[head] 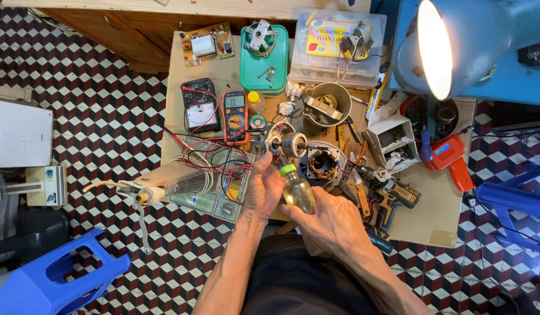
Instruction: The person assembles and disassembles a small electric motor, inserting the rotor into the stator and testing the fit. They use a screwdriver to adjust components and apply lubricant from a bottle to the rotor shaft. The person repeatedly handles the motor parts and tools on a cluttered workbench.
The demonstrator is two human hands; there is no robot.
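Observation:
My left hand [262,188] grips a small motor rotor [286,144] with its shaft, held just above the low wooden workbench [439,210]. In my right hand [331,219] is a small clear bottle of yellowish oil [297,191] with a green cap, tipped so that the cap points up toward the rotor. Bottle and rotor are close together, almost touching. To the right of the rotor lies a motor stator housing [322,164].
On the bench: an orange digital multimeter [235,116], a black analog meter [200,107], a green box [264,57], a clear plastic box [337,49], a cordless drill [389,198], an orange glue gun [451,156]. A lit lamp [436,46] hangs at upper right. Blue stools [54,280] stand on the tiled floor.

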